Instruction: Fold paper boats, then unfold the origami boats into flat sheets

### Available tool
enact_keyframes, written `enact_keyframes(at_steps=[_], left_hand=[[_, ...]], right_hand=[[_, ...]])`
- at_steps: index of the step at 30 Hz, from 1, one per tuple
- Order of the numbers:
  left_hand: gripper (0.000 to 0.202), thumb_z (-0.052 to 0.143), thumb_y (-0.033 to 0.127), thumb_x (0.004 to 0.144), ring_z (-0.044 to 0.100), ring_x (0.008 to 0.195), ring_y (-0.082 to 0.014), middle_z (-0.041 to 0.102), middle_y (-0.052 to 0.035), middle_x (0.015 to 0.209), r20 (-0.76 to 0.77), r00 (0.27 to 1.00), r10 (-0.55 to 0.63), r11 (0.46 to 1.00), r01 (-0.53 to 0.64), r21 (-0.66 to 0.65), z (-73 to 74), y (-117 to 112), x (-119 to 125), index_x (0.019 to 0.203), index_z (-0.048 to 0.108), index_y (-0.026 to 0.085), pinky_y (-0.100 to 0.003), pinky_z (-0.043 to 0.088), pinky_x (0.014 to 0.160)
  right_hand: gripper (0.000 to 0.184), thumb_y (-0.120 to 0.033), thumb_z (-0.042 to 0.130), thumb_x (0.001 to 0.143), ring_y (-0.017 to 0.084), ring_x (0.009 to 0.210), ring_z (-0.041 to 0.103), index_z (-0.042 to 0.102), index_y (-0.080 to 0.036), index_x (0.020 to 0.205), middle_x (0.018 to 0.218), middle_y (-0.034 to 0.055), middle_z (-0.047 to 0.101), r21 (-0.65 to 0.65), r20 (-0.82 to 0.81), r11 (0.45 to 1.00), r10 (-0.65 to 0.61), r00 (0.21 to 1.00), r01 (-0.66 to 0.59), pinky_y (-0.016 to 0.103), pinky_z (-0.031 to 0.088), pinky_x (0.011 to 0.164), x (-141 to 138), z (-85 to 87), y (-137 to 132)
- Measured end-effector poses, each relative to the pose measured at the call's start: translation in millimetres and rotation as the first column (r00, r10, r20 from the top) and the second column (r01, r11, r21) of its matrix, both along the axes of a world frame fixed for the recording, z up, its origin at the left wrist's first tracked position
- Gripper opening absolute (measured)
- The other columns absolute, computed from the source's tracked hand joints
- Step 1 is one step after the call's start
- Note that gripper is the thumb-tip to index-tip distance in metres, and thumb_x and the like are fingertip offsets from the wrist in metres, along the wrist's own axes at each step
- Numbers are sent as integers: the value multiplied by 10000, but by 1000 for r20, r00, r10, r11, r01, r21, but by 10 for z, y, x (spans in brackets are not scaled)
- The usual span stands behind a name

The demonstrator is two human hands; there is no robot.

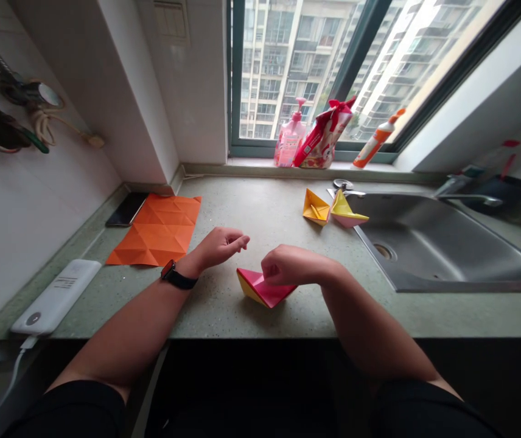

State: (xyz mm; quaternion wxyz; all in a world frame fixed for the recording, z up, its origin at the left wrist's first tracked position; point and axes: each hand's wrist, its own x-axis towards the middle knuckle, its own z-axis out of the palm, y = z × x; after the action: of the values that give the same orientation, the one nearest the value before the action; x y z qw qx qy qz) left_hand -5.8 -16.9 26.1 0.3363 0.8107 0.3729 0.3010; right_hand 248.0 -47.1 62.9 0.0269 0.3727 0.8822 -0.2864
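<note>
Overlapping the pink boat [273,296] near the front of the desk [242,201], my right grip [285,266] is curled with its fingertips hidden, so I cannot tell whether they pinch the paper. My left grip [223,245] hangs loosely bent, apart from the boat, with the watch [179,275] at its wrist and a creased orange sheet [157,234] and phone [126,210] to its left. Farther out, two yellow boats [345,213] sit by the sink [465,285], and a pump bottle [290,140], bag [327,143] and tube [374,146] line the sill.

The 2 forearms [128,325] angle inward, left grip [222,245] loosely curled, right grip [289,266] bent inward at the wrist [328,271].
</note>
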Motion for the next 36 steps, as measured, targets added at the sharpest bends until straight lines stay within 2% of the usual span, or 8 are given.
enact_keyframes(at_steps=[6,10,16,22,36], left_hand=[[424,607,537,1031,693,741,-181,730,-43,778,130,991,-24,997,33,-64,12,2,18,854,748,179,-272,533,684],[332,665,482,997,685,727,-164,736,-44,827,223,974,44,994,-20,-109,-48,36,44,895,739,175,-271,552,683],[288,707,463,952,664,731,-159,718,-38,838,276,952,132,980,-83,-180,-133,82,76,901,716,179,-277,567,671],[331,742,497,928,651,726,-148,700,-35,829,341,919,199,961,-115,-251,-174,135,75,883,706,171,-273,573,676],[324,813,484,896,696,794,-171,765,-58,914,371,910,183,963,-89,-255,-182,119,90,961,775,168,-270,579,673]], right_hand=[[114,-262,730,880,134,653,566,762,-203,789,723,-10,708,31,-153,989,-140,978,147,269,375,624,128,-49,198],[191,-315,721,904,124,646,529,721,-194,756,690,-18,656,34,-226,977,-199,953,212,265,355,618,158,-125,256],[187,-261,715,876,118,623,516,700,-192,703,662,-19,645,85,-296,952,-256,920,293,268,338,605,127,-181,255],[202,-234,725,871,134,652,565,695,-191,676,678,2,679,133,-358,912,-320,877,387,277,375,628,112,-168,253],[216,-233,768,886,131,630,580,717,-195,679,658,0,684,140,-332,923,-298,895,359,287,377,621,86,-168,237]])
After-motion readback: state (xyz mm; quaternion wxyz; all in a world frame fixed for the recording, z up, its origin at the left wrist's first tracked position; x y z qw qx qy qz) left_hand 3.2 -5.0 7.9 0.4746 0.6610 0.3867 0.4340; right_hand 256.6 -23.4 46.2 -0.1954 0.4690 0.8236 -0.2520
